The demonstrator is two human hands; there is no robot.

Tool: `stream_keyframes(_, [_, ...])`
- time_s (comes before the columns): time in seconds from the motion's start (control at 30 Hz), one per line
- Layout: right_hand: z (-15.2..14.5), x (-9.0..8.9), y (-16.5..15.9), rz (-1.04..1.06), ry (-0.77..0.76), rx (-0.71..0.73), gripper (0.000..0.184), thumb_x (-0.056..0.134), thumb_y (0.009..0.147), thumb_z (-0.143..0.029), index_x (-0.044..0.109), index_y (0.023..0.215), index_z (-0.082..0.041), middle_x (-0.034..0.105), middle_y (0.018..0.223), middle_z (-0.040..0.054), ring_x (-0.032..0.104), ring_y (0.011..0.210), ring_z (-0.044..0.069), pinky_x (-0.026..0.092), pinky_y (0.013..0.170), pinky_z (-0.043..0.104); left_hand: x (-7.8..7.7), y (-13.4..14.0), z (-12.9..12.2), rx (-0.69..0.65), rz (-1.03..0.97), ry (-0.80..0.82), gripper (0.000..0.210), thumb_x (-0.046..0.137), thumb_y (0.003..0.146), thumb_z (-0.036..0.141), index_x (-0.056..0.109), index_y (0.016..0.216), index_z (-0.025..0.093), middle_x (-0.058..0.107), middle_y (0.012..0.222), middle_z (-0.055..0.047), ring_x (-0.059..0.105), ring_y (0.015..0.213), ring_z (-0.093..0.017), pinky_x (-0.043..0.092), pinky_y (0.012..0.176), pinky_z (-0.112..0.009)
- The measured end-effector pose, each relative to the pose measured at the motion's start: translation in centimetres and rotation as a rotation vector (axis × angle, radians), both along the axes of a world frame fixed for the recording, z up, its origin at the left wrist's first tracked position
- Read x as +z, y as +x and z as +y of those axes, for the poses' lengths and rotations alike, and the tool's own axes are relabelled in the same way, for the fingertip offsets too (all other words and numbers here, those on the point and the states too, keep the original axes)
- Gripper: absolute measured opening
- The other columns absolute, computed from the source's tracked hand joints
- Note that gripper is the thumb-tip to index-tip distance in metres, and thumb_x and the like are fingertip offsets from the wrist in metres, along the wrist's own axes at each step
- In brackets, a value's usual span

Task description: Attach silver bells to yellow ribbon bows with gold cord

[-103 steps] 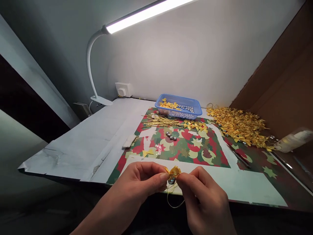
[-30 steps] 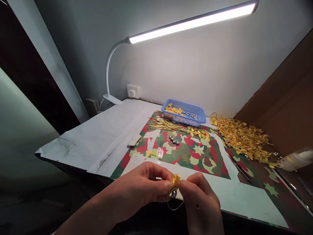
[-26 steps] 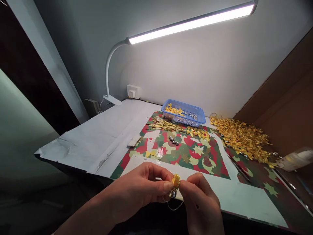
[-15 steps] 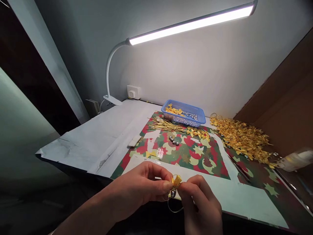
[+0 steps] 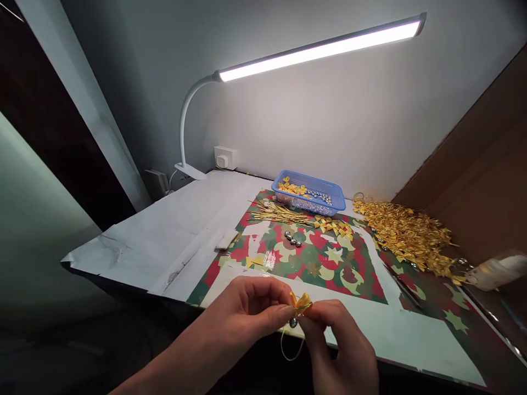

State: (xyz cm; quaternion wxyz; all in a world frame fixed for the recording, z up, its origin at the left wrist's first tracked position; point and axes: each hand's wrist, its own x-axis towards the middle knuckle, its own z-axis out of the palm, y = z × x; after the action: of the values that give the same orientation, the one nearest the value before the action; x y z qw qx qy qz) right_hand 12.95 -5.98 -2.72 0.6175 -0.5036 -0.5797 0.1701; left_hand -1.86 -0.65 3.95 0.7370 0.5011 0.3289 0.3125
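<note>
Between my two hands, just over the table's front edge, is a small gold ribbon bow [image 5: 302, 303]. A silver bell [image 5: 293, 322] hangs right below it, and a thin gold cord loop [image 5: 291, 356] dangles lower down. My left hand [image 5: 251, 310] pinches the bow's left side between thumb and forefinger. From the right, my right hand [image 5: 340, 340] pinches at the bow's other side, its fingers curled. The fingertips cover part of the bow and cord, so the exact grip is partly hidden.
A blue basket [image 5: 340, 206] holds gold bows and silver bells. Gold cords [image 5: 280, 213], loose bows [image 5: 334, 226] and silver bells [image 5: 292, 240] lie before it. At right are a gold heap [image 5: 407, 233], tweezers [image 5: 405, 288] and a bottle [image 5: 496, 270]. A lamp [image 5: 183, 126] stands behind.
The bow now shows wider, with its loops spread apart between my fingers. Both hands stay close together with only slight shifts, and the cord loop has swung a little left.
</note>
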Motion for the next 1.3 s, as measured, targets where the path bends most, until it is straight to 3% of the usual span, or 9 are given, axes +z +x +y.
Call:
stream_keyframes(0.13, [-0.1,0.1,0.6,0.024,0.006,0.076,0.019,0.054,0.095,-0.011,0.063,0.093,-0.027,0.061,0.083,-0.0049,0.059,0.076,0.011,0.044,0.073,0.019,-0.2,-0.3,0.2,0.000,0.021,-0.056,0.014,0.076,0.083,0.030,0.073,0.080,0.017,0.070,0.081,-0.001,0.058,0.082,-0.017,0.043,0.080,-0.030])
stream_keyframes(0.37, [-0.2,0.1,0.5,0.066,-0.118,0.048,0.016,0.060,0.092,-0.019,0.059,0.076,-0.023,0.059,0.074,-0.0043,0.051,0.066,0.011,0.040,0.061,0.019,-1.2,0.0,0.3,-0.009,0.051,-0.037,0.011,0.076,0.082,0.028,0.073,0.080,0.017,0.070,0.080,-0.001,0.058,0.082,-0.018,0.043,0.078,-0.030])
stream_keyframes(0.53, [-0.4,0.7,0.7,0.116,-0.237,0.047,0.005,0.067,0.087,-0.026,0.069,0.083,-0.027,0.064,0.071,-0.0052,0.054,0.063,0.012,0.044,0.060,0.019,-1.2,0.0,0.6,-0.010,0.050,-0.009,0.011,0.077,0.081,0.027,0.073,0.080,0.017,0.070,0.081,-0.002,0.060,0.083,-0.019,0.044,0.080,-0.031])
stream_keyframes(0.67, [0.1,1.4,3.0,0.136,-0.266,0.032,0.011,0.065,0.088,-0.034,0.071,0.094,-0.028,0.068,0.094,-0.0008,0.061,0.078,0.014,0.048,0.068,0.020,-0.5,-0.5,0.8,0.014,0.057,0.030,0.012,0.077,0.081,0.026,0.071,0.075,0.018,0.067,0.078,0.000,0.057,0.077,-0.016,0.043,0.074,-0.027])
stream_keyframes(0.8, [1.5,2.1,4.9,0.136,-0.396,0.296,0.029,0.055,0.096,-0.042,0.064,0.121,-0.033,0.062,0.126,0.0023,0.059,0.112,0.018,0.048,0.089,0.023,0.0,-0.7,1.1,-0.015,0.087,0.043,0.013,0.076,0.082,0.026,0.069,0.075,0.018,0.066,0.080,0.000,0.056,0.078,-0.016,0.042,0.074,-0.027])
stream_keyframes(0.87, [2.2,2.5,4.9,0.144,-0.459,0.456,0.027,0.059,0.093,-0.041,0.065,0.118,-0.030,0.058,0.134,0.0035,0.057,0.116,0.020,0.047,0.093,0.027,0.1,-0.9,1.1,-0.016,0.130,0.093,0.013,0.074,0.083,0.027,0.069,0.076,0.018,0.065,0.080,0.000,0.055,0.079,-0.016,0.042,0.073,-0.028])
stream_keyframes(1.0, [3.0,2.7,4.3,0.172,-0.460,0.605,0.020,0.061,0.092,-0.039,0.065,0.084,-0.021,0.067,0.102,0.0039,0.061,0.095,0.018,0.047,0.083,0.027,0.5,-1.2,1.0,0.004,0.197,0.187,0.016,0.070,0.085,0.031,0.069,0.076,0.018,0.062,0.078,0.000,0.052,0.075,-0.017,0.041,0.069,-0.028])
stream_keyframes(1.2, [2.9,2.9,4.6,0.363,-0.503,0.647,0.028,0.054,0.097,-0.044,0.056,0.084,-0.019,0.063,0.079,0.0010,0.056,0.077,0.015,0.045,0.077,0.026,1.1,-1.1,1.1,0.110,0.319,0.347,0.020,0.068,0.085,0.034,0.066,0.072,0.019,0.061,0.075,0.000,0.054,0.075,-0.018,0.043,0.069,-0.029])
stream_keyframes(1.3, [2.0,2.6,3.4,0.308,-0.477,0.597,0.027,0.053,0.096,-0.042,0.054,0.080,-0.020,0.057,0.071,-0.0015,0.053,0.067,0.013,0.045,0.067,0.023,0.8,-0.6,0.9,0.164,0.371,0.423,0.020,0.064,0.088,0.032,0.064,0.071,0.021,0.060,0.074,0.001,0.055,0.074,-0.018,0.045,0.070,-0.029])
